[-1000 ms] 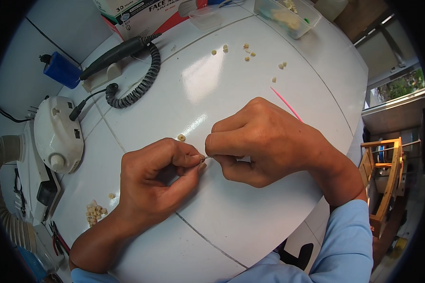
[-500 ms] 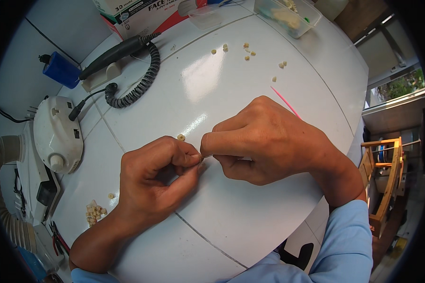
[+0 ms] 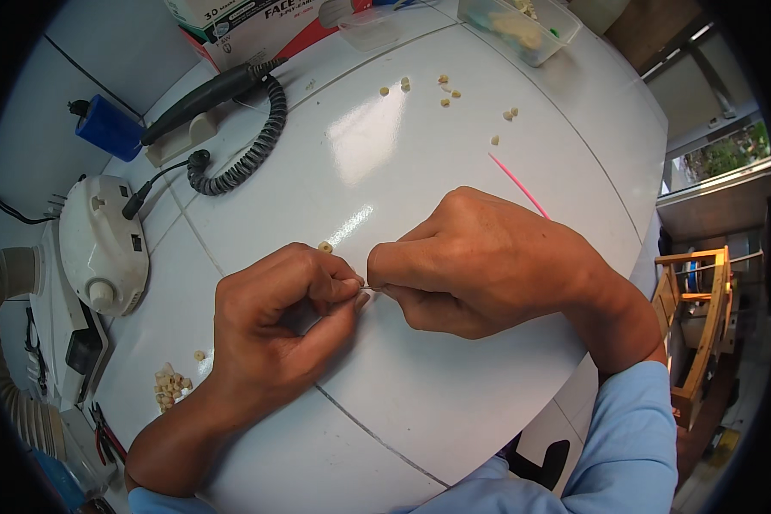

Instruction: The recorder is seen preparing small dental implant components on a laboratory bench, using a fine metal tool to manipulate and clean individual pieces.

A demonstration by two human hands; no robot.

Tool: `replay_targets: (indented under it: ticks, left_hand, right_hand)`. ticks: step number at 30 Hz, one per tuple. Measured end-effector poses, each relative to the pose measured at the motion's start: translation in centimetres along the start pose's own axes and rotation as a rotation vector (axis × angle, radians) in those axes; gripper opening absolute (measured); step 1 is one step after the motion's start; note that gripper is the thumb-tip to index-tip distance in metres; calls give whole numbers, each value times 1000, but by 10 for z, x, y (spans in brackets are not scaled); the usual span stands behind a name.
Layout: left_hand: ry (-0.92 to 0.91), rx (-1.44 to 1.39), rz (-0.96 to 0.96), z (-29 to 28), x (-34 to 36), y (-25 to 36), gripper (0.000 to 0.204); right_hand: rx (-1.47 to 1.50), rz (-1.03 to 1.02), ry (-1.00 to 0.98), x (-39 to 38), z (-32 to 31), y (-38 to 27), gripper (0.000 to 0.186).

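Observation:
Over the middle of the table, my left hand [image 3: 274,321] pinches thumb against forefinger on one end of a thin, wire-like strand [image 3: 367,288]. My right hand [image 3: 475,265] grips the same strand from the other side, its fingers curled and nearly meeting the left fingertips. Most of the strand is hidden by the fingers, and its exact kind is too small to make out. Just beyond the left fingertips lies a cream bead-like piece [image 3: 325,247] with a hole. A pink thin stick [image 3: 518,183] lies behind my right hand, partly covered by it.
Several cream pieces [image 3: 445,102] are scattered at the far side; a heap of them [image 3: 170,387] lies by my left forearm. A black handpiece [image 3: 199,104] with coiled cord, a white control box [image 3: 103,244], pliers [image 3: 104,435], a mask box [image 3: 261,34] and a clear tub [image 3: 522,34] stand around.
My hands have drawn closer together, so less of the strand shows between them. The right knuckles sit slightly lower. The whole view has shifted a little; the table things stay put.

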State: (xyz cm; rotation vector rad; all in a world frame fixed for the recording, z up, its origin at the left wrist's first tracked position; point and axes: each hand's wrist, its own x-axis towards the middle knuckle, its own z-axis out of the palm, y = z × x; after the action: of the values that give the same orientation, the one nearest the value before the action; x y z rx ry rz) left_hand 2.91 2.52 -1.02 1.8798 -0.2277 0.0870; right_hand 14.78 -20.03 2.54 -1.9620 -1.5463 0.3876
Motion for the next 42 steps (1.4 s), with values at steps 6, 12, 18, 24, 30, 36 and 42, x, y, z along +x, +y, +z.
replay_targets:
  ticks: [6,12,18,24,30,36,42]
  left_hand:
    - [22,-55,-49,1,-1,0,22]
    - [8,-166,-114,-2,-2,1,18]
    - [39,-212,-114,1,-3,3,9]
    - [19,-233,-169,-3,-2,2,18]
    - [-4,-171,-211,-5,0,13,24]
    - [-25,-171,-202,-5,0,12,25]
    - [-38,-177,-202,-5,-1,10,23]
  right_hand:
    - [-36,-31,63,2,-1,0,17]
    - [-89,-84,202,5,0,0,20]
    - [-49,-114,264,2,0,0,21]
    - [-65,-119,264,4,1,1,19]
    - [-74,-85,299,4,0,5,18]
    - [-93,-67,323,4,-1,5,18]
    - [-87,-68,314,4,-1,4,17]
